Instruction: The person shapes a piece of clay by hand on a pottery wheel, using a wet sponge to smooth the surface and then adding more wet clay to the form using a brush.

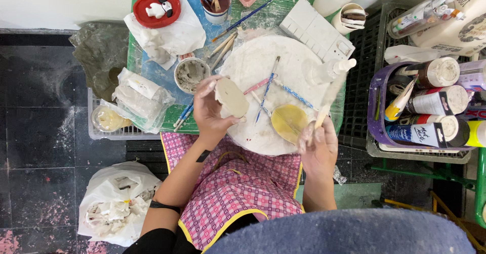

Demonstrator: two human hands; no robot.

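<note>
**Clay piece in one hand, brush in the other, over a crowded work board**

The left hand (211, 113) is raised over the near-left edge of the round white board (253, 61), palm turned inward, fingers curled around a pale lump of clay (231, 98) that it grips from the left side. The forearm runs back toward the body across a pink checked apron (238, 188). The right hand (318, 141) sits at the board's near-right edge, fingers closed around the handle of a pale brush (331, 92) that slants up and away from it. Just left of this hand a small yellow dish (288, 122) rests on the board.

Between the two hands several thin blue and pink tools (268, 89) lie crossed on the board. Beyond the left hand stand a small white cup of clay slurry (191, 74) and, farther off, a red dish (157, 8) and a cup of brushes (216, 1). Beyond the right hand lies a white palette (316, 28) on the green desk (135, 51).

To the right of the right hand, a purple basket (374, 107) holds paint bottles, close against the desk edge. Left of the left hand, crumpled plastic bags (142, 99) crowd the desk's edge; below them a white bag (116, 203) sits on the dark tiled floor (45, 132). Free room is chiefly on the board's far half.
</note>
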